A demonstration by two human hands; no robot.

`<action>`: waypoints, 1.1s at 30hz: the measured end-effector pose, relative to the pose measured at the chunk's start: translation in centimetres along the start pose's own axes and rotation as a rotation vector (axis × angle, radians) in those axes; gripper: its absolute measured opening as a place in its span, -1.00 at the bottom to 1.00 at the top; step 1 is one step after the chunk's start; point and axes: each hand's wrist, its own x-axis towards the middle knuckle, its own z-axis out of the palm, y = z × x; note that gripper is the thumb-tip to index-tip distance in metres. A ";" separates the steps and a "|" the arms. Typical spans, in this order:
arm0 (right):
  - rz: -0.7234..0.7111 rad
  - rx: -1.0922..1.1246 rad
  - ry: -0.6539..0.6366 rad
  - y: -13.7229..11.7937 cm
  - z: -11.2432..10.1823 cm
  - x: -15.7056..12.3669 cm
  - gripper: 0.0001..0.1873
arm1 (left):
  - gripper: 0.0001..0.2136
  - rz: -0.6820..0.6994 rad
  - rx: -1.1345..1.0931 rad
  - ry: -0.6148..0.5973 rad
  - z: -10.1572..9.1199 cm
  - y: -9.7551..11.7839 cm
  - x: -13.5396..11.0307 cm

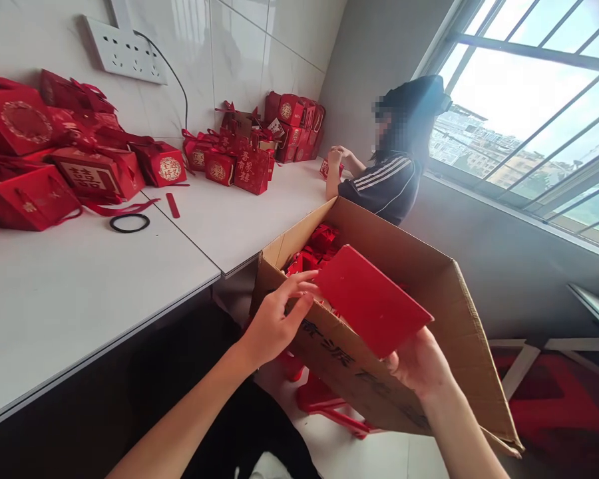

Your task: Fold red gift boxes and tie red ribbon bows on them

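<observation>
A flat red folded card [372, 299] is held over an open cardboard carton [444, 299]. My right hand [419, 366] grips its lower corner from below. My left hand [274, 319] pinches the card's left edge with thumb and fingers, beside the carton's near flap. More red pieces [319, 243] lie inside the carton.
A white table [80, 286] carries piles of red gift boxes [90, 169] at the left and red gift boxes [249, 156] at the back, plus a black ring [129, 223]. Another person [389, 179] sits at the table's far end by the window. A red stool [324, 399] stands below the carton.
</observation>
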 end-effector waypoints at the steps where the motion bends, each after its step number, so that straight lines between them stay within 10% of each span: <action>1: 0.010 0.010 0.025 -0.9 -0.7 -0.2 -0.84 | -0.66 0.072 0.154 -0.019 0.3 -0.6 0.3; 7: 0.027 0.142 0.189 -4.5 -3.4 -1.2 -0.80 | -0.78 0.424 0.718 -0.009 2.6 -5.4 1.5; 20: -0.277 0.236 0.603 -3.3 -1.2 -0.4 -0.80 | -0.85 0.672 0.748 0.213 3.1 -7.7 2.0; 28: -0.455 -0.232 0.492 -3.5 -4.8 1.5 -0.65 | -0.86 0.666 0.710 0.259 3.4 -7.7 1.9; 33: -0.649 -0.836 0.642 -5.2 -8.5 3.6 -0.61 | -0.86 0.648 0.683 0.294 3.8 -8.0 1.9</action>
